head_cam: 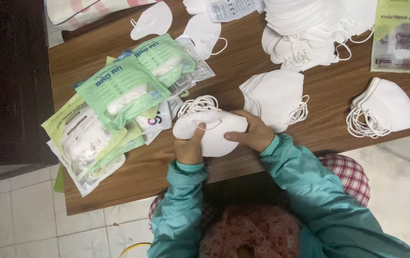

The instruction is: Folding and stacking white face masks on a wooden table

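A small stack of white face masks [212,129] sits at the near edge of the wooden table [243,62], ear loops fanned out at its top. My left hand [189,145] grips its lower left side, thumb over the top mask. On the stack's right side my right hand [253,134] pinches the edge. Both arms wear teal sleeves.
Green and clear mask packets [119,95] are heaped at the left of the table. More white mask stacks lie at centre [274,95], right [384,110] and back [310,28]. A green packet [403,36] lies at the far right. Tiled floor lies below.
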